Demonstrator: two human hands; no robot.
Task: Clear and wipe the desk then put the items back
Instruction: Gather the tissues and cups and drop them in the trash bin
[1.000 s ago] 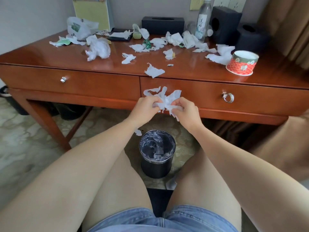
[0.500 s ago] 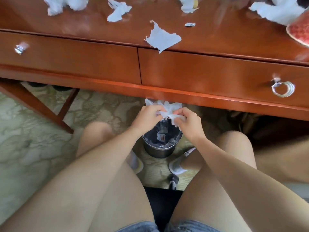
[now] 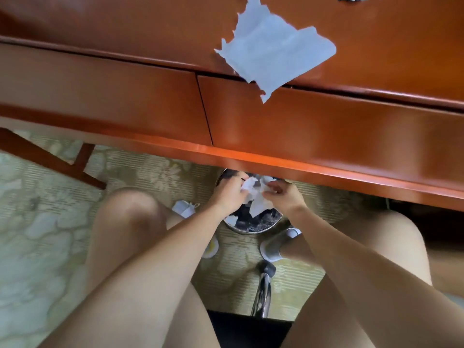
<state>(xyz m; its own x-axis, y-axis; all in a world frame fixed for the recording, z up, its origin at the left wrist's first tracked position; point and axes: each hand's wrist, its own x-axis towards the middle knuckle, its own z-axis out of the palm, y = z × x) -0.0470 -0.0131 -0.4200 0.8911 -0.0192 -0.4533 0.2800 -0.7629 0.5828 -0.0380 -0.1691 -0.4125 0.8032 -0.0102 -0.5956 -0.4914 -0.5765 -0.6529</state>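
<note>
You're early in clearing: your left hand (image 3: 229, 195) and right hand (image 3: 285, 197) both pinch crumpled tissue (image 3: 257, 205) just above the bin (image 3: 248, 231) (under the desk (image 3: 113, 26) edge). A torn sheet (image 3: 271, 51) waits on top; wiping likely remains.

No text, label, brand or number is being shown legibly; the torn tissue (image 3: 273, 51) at upper centre, on the desk (image 3: 125, 21), is being seen as seemingly blank.

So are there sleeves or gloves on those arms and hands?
No. The left arm and right arm are bare, no sleeves. The left hand and right hand have no gloves. No watch or bracelet shows.
</note>
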